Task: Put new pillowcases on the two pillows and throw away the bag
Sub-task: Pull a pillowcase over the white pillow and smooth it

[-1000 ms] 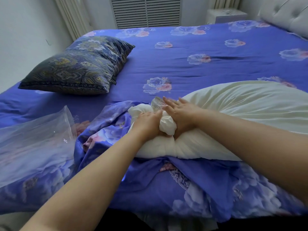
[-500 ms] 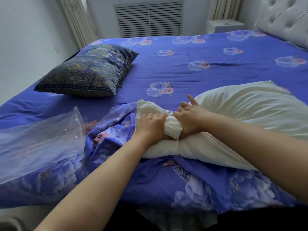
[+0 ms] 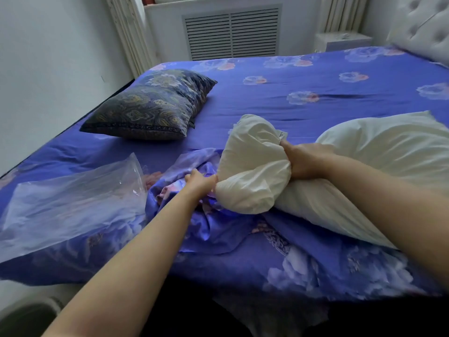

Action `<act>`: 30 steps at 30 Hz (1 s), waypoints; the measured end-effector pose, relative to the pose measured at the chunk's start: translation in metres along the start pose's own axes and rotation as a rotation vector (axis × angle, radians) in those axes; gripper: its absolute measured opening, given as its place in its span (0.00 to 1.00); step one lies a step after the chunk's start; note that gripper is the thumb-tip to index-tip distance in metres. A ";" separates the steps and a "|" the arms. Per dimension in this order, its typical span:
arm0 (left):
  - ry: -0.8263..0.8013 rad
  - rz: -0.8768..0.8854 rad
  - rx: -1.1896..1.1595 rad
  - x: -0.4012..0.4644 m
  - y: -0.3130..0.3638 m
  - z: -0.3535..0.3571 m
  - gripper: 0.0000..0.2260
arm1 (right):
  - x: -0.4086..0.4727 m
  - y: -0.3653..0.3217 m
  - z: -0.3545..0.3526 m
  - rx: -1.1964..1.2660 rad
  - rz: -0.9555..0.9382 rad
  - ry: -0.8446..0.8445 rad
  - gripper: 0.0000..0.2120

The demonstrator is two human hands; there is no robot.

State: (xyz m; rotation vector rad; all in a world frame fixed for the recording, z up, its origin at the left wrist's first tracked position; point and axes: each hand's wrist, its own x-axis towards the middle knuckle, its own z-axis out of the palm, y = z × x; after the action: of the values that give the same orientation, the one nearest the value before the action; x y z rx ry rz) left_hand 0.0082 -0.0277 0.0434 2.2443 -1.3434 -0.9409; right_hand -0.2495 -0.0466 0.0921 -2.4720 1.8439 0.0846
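Your right hand (image 3: 301,164) is squeezing the white pillow (image 3: 255,171) near its bunched end; your left hand (image 3: 199,183) is gripping the blue pillowcase (image 3: 194,215) just beside it.

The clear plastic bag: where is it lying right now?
In the head view the clear plastic bag lies on the bed's near left part, just left of the crumpled blue pillowcase and nearer than the dark patterned pillow.

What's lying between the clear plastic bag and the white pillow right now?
In the head view, the crumpled blue floral pillowcase lies between the plastic bag and the white pillow, with the left hand on it.
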 end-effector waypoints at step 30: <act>-0.245 -0.024 -0.945 0.037 0.016 -0.049 0.08 | -0.034 -0.065 0.017 -0.340 -0.301 0.314 0.23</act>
State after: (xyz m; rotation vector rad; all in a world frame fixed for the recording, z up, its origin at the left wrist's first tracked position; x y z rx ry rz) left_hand 0.0446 -0.0698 0.0753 1.4430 -0.6913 -1.4906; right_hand -0.1965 0.0055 0.0790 -3.1309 1.6435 -0.0062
